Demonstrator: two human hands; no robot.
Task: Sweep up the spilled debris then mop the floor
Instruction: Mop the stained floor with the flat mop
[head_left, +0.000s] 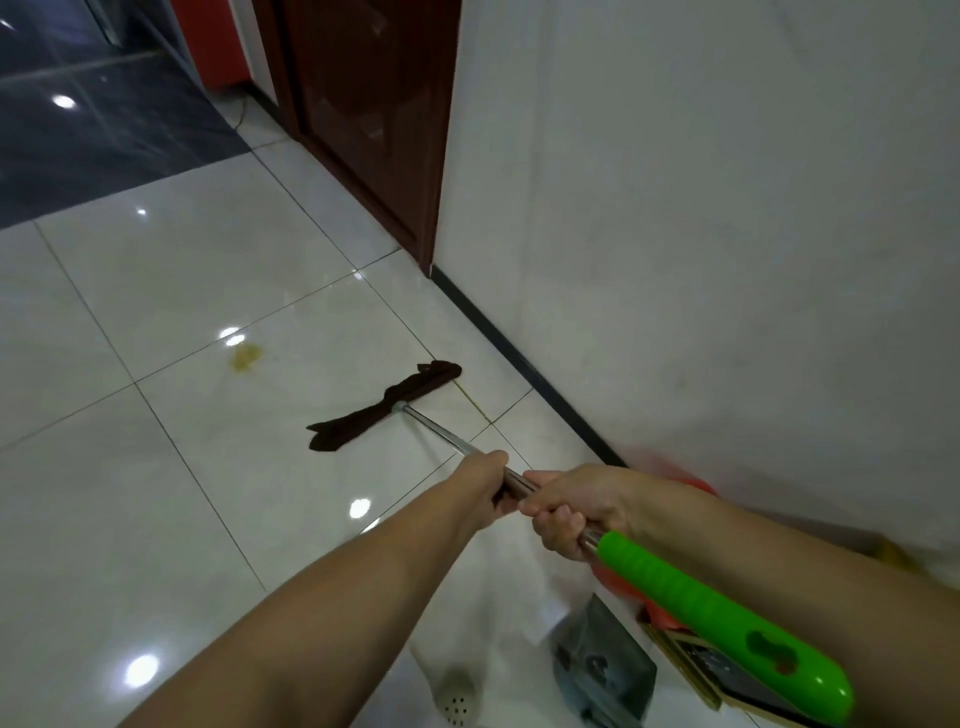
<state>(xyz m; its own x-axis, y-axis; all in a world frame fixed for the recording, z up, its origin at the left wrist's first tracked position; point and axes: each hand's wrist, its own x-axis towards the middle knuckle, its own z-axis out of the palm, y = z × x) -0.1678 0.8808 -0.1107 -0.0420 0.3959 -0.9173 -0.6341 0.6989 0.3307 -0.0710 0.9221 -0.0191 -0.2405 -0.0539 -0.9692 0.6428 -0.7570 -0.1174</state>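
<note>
Mop head (384, 411) lies ahead of both hands gripping its pole (447, 435).

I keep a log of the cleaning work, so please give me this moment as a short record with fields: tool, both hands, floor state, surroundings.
tool: flat mop with dark brown cloth head, silver metal pole and bright green plastic handle; head lies on the floor
left hand: grips the pole, further down
right hand: grips the pole just below the green handle
floor: glossy white tiles with a yellowish stain, apart from the mop head
surroundings: white wall, dark brown wooden door
</note>
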